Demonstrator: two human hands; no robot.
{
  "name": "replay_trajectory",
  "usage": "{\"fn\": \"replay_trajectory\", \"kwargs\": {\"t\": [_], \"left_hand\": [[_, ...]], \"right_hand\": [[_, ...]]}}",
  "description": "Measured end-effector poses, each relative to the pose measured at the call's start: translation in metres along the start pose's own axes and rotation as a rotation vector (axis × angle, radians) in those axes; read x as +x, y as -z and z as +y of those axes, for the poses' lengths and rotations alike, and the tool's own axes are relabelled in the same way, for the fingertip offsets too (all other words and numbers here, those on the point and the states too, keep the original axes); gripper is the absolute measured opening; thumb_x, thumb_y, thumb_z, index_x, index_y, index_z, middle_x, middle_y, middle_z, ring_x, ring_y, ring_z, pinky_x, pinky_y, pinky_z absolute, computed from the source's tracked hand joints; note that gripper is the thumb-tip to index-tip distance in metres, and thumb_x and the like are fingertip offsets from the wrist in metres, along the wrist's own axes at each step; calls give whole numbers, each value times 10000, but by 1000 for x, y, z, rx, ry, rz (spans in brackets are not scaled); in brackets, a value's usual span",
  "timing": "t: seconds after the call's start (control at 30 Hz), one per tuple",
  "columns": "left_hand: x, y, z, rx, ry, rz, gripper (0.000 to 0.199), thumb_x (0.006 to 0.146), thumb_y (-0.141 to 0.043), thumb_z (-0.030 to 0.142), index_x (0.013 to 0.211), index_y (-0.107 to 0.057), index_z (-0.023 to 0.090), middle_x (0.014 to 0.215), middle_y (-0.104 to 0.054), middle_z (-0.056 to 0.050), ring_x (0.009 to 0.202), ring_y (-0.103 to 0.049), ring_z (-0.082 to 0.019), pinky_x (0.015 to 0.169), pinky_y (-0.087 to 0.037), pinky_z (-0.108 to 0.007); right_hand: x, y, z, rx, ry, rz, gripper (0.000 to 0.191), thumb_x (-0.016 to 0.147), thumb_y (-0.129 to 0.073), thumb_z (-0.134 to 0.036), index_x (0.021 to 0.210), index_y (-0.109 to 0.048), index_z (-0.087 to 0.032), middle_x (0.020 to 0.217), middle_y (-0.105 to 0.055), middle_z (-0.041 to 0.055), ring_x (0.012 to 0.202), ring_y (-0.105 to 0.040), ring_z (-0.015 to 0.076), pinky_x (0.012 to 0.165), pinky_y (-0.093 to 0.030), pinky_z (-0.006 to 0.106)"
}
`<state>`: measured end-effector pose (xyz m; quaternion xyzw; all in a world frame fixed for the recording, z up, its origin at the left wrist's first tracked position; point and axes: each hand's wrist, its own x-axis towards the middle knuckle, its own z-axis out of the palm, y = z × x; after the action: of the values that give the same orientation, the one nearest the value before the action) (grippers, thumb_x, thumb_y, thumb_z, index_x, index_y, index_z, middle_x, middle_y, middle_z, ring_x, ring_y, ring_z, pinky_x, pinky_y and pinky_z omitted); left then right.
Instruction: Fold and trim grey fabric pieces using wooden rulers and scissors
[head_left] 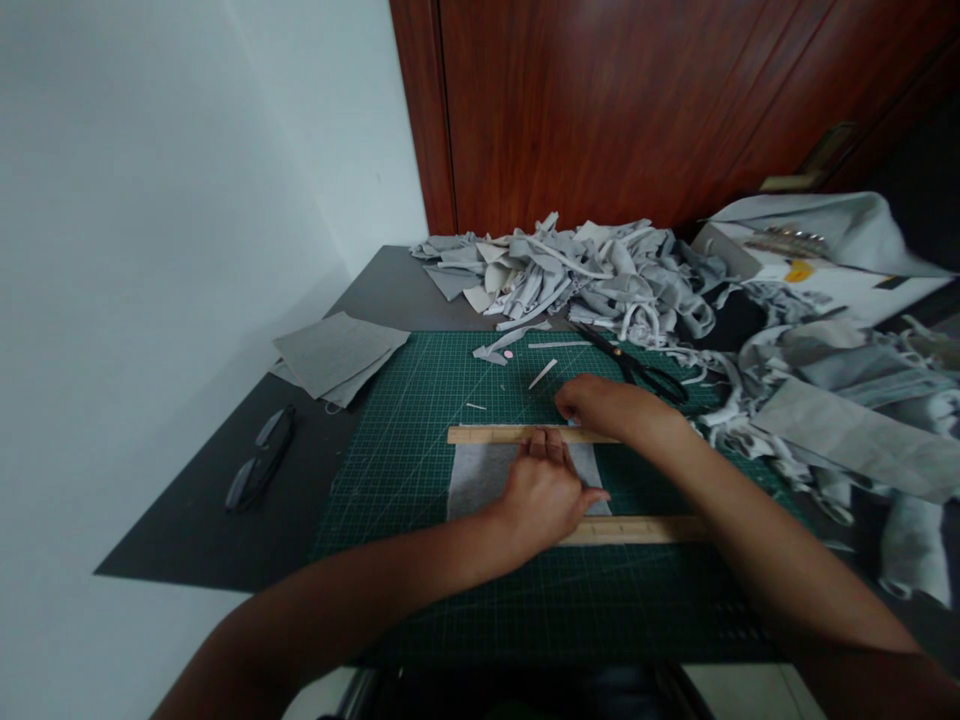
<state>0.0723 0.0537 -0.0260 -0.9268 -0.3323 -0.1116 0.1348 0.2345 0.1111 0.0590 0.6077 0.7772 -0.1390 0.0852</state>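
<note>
A piece of grey fabric (480,478) lies on the green cutting mat (397,450). Across its far edge runs a wooden ruler (480,435), and a second wooden ruler (637,530) lies along its near side. My left hand (546,490) is spread flat on the fabric, thumb apart, with its fingertips pressing on the far ruler. Just beyond that ruler, my right hand (589,400) is closed at the ruler's far edge. A small bluish bit shows under its fingers, but I cannot make out what it holds.
Black scissors (634,365) lie on the mat behind my right hand, near thin fabric offcuts (542,374). A heap of grey scraps (585,270) stands at the back. Eyeglasses (261,460) and stacked fabric pieces (334,355) lie left. A white box (847,285) and more scraps (862,435) are at right.
</note>
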Motion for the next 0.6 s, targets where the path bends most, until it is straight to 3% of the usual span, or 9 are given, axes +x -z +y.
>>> {"fn": "replay_trajectory", "kwargs": {"t": [0.23, 0.6], "left_hand": [[1, 2, 0, -3, 1, -21, 827, 991, -485, 711, 1227, -719, -46, 1277, -685, -300, 1204, -642, -403, 960, -523, -470], [1, 0, 1, -15, 16, -17, 840, 995, -483, 701, 1253, -697, -69, 1297, -670, -312, 1200, -643, -406, 974, -524, -467]], "right_hand": [[-3, 1, -4, -45, 28, -7, 221, 959, -528, -135, 976, -744, -181, 1094, -746, 112, 994, -688, 242, 711, -394, 270], [16, -15, 3, 43, 211, 32, 195, 933, -530, -103, 944, -705, -189, 1007, -724, 85, 933, -636, 209, 727, -386, 257]]}}
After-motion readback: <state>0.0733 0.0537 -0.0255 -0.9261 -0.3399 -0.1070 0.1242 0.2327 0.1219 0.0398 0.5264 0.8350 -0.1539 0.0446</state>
